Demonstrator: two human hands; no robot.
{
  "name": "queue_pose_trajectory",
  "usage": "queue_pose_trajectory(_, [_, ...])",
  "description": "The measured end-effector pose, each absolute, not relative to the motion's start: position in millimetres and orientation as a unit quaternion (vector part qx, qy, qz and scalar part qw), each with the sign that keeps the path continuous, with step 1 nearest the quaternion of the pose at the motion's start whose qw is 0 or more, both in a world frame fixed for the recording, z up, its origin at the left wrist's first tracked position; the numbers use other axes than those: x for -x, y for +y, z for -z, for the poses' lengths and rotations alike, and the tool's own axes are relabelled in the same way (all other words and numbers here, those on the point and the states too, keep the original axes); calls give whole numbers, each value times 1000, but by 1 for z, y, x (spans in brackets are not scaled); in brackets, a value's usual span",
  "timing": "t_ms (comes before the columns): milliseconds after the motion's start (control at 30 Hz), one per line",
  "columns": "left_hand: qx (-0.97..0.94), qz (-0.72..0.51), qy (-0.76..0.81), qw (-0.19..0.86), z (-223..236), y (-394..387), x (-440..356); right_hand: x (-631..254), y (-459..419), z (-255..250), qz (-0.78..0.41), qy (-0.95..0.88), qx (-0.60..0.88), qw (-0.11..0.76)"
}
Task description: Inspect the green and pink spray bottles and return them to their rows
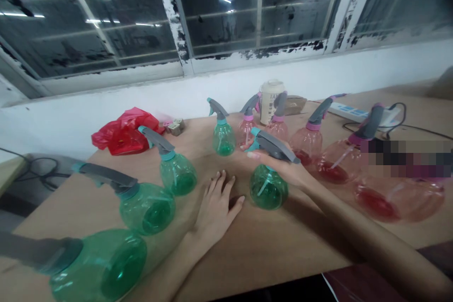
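My left hand (pixel 216 205) lies flat on the wooden table with its fingers spread, holding nothing. Just right of it, my right hand (pixel 288 168) grips a green spray bottle (pixel 269 191) around the neck, below its grey trigger head. I cannot tell whether that bottle's base touches the table. Nearest to my left hand on the other side stands another green spray bottle (pixel 179 174), with two more green bottles, a middle one (pixel 148 207) and a front one (pixel 101 264), towards the left. A further green bottle (pixel 224 139) stands behind.
Several pink spray bottles (pixel 307 144) line the right side. At the back are a paper cup (pixel 272 104) with a lid, a red plastic bag (pixel 123 132), a small grey block (pixel 176 127) and a white power strip (pixel 361 114) with cables. Windows (pixel 226 9) rise behind the table (pixel 244 255).
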State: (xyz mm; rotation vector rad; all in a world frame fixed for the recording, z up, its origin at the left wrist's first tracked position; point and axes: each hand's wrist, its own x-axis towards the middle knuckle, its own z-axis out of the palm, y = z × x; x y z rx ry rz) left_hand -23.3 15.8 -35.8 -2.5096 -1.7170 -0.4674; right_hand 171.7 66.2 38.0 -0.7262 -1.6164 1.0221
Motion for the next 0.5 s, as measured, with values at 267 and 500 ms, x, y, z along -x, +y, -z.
queue_pose_trajectory(267, [824, 127, -552, 31, 29, 14, 24, -166, 82, -34, -543, -561, 266, 566])
queue_pose_trajectory(500, [824, 121, -553, 31, 28, 14, 23, -167, 89, -19, -675, -409, 254, 559])
